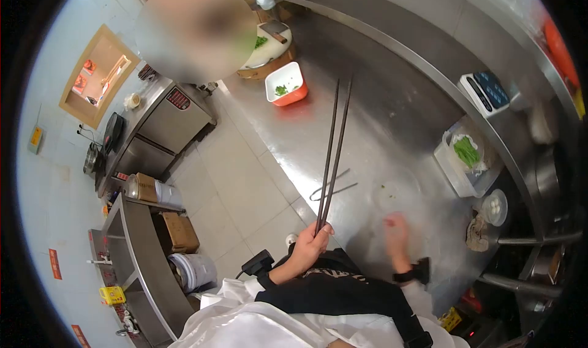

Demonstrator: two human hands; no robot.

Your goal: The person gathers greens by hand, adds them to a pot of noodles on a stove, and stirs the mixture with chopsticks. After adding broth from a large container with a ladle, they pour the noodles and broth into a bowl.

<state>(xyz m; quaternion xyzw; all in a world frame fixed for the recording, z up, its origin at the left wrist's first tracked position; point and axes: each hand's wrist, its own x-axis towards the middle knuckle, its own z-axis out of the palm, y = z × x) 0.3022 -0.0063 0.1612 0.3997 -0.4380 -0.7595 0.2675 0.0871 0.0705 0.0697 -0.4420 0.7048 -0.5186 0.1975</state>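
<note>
1. A stainless steel counter (392,121) fills the middle of my remote feed, running forward from a worker in white sleeves and a dark apron.
2. A clear plastic bin (452,173) with a bundle of green stalks (467,152) stands toward the counter's right side, ahead and to the right of the right hand.
3. Two long, dark chopsticks (329,151) extend over the counter, their long axis pointing away from the body and leaning slightly right. Their near ends are in the left hand, the nearer of the two; the right hand is apart. I cannot tell whether the tips touch the steel.
4. A red-and-white tub (291,98) holding chopped greens (281,90) sits beyond, to the left of the chopstick tips.
5. The left hand (309,249) is closed around the chopsticks, fingers wrapped at their ends.
6. The right hand (397,228), blurred, is over the counter. From here I cannot tell how far it is open, or whether it grips anything.
7. A thin U-shaped wire piece (344,189) lies between the hands and slightly ahead, crossed in my view by the chopsticks.
</note>
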